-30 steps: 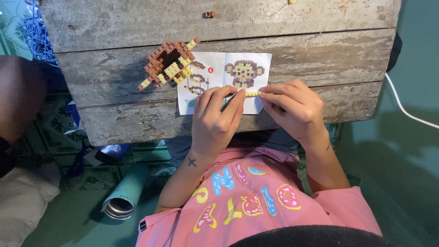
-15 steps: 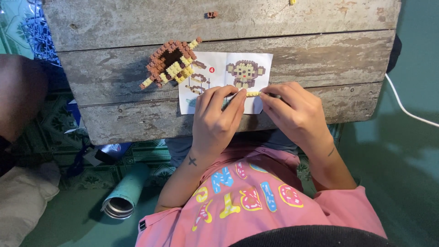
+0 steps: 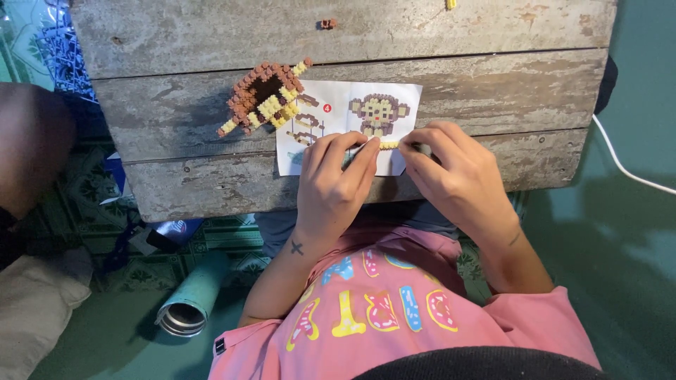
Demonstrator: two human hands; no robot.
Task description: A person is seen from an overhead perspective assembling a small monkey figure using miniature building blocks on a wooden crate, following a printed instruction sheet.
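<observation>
While both hands meet mid-frame over the instruction sheet (image 3: 350,125), left hand (image 3: 331,191) and right hand (image 3: 458,179) fingers pinch a small yellow brick piece (image 3: 389,144); the brown-and-yellow brick model (image 3: 264,96) sits upper left on the wooden table (image 3: 493,84).

I see the instruction sheet (image 3: 348,125) flat on the worktop (image 3: 493,91), near its front edge. Brick model (image 3: 264,96) sits at the sheet's 10 o'clock, touching its corner. L hand (image 3: 331,190) & R hand (image 3: 458,179) meet over the sheet's 5 o'clock part, pinching a small brick strip (image 3: 388,144) btwn fingers (image 3: 366,151). Tube (image 3: 189,302) lies on the floor, 8 o'clock from hands.
</observation>
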